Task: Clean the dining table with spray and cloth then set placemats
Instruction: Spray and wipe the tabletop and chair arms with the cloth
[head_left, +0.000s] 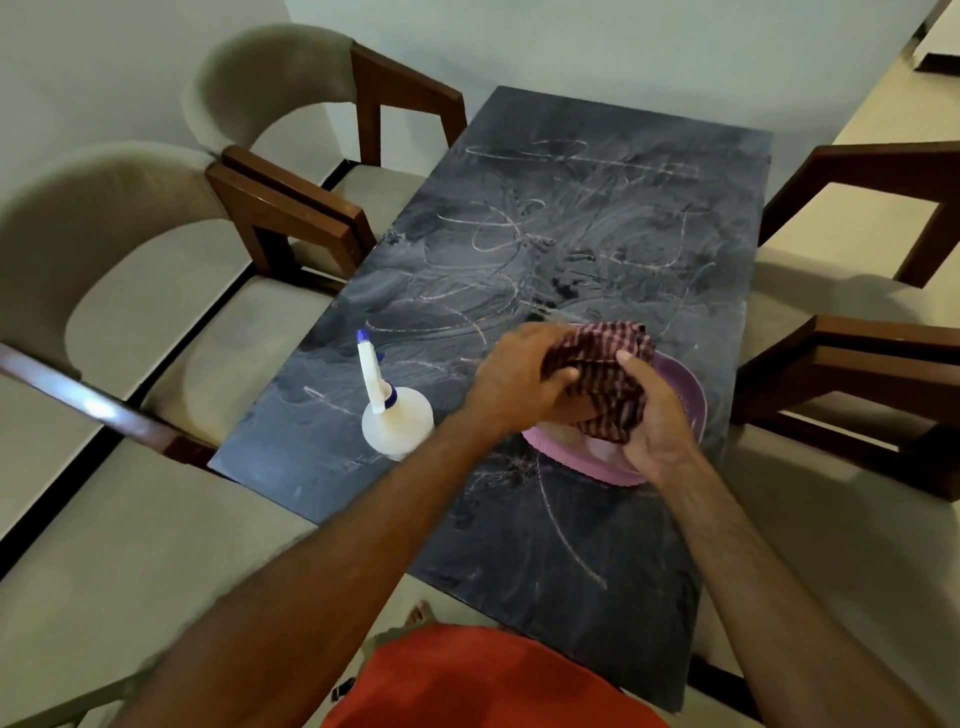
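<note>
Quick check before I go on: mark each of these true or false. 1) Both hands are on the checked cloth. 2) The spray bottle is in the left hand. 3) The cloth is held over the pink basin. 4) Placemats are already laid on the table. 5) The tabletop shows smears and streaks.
1) True: the left hand and the right hand both grip the checked cloth.
2) False: the spray bottle stands alone on the table, left of the hands.
3) True: the cloth is bunched above the pink basin.
4) False: no placemats are in view.
5) True: pale swirls and streaks cover the dark top.
</note>
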